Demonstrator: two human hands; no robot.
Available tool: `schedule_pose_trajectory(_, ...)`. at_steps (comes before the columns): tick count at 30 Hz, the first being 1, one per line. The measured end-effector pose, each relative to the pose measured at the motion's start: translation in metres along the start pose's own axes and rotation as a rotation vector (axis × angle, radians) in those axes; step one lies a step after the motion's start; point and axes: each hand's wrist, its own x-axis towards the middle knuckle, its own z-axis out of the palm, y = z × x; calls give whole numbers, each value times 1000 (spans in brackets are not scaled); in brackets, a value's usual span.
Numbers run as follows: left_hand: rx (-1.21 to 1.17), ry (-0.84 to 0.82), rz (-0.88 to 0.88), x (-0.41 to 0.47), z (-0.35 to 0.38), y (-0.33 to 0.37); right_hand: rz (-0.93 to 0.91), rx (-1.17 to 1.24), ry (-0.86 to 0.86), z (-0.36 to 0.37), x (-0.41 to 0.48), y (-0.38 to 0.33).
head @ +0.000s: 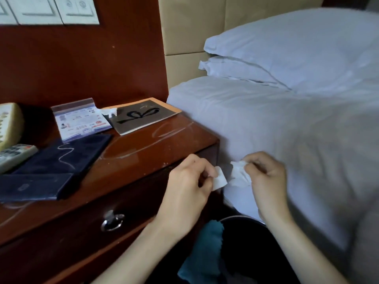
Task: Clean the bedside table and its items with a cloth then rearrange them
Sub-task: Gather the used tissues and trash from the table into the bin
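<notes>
Both hands hover over the dark bin (252, 242), left hand (190, 181) pinching a paper scrap (220, 179), right hand (266, 177) gripping crumpled tissue (239, 174), likely for discarding; the teal cloth (207, 249) hangs below, beside the counter (143, 144).

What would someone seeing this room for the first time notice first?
Probably the two hands in the foreground: the left hand pinches a small white scrap and the right hand a crumpled white tissue, both held above a dark bin with a teal cloth draped on its rim. Next, the chalky scrawls on the reddish bedside table, left of the white bed.
</notes>
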Motion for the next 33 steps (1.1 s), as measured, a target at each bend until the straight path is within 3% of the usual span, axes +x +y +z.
schedule_pose_trajectory(6,-105,-143,-144,-49,45,-9,25,-263,-118,-33,-33,33)
schedule_pose_trajectory(12,-132,-319,-214,-78,74,-17,174,-600,-492,-52,-52,56)
schedule_pose_trajectory(18,-96,-421,-195,-82,73,-25,373,-757,-726,-49,-52,63)
schedule_pose_trajectory(25,-40,-343,-193,-66,43,-26,371,-637,-670,-41,-46,56)
schedule_pose_trajectory(33,-3,-229,-116,-26,-12,-2,207,-258,-581,-11,-23,2)
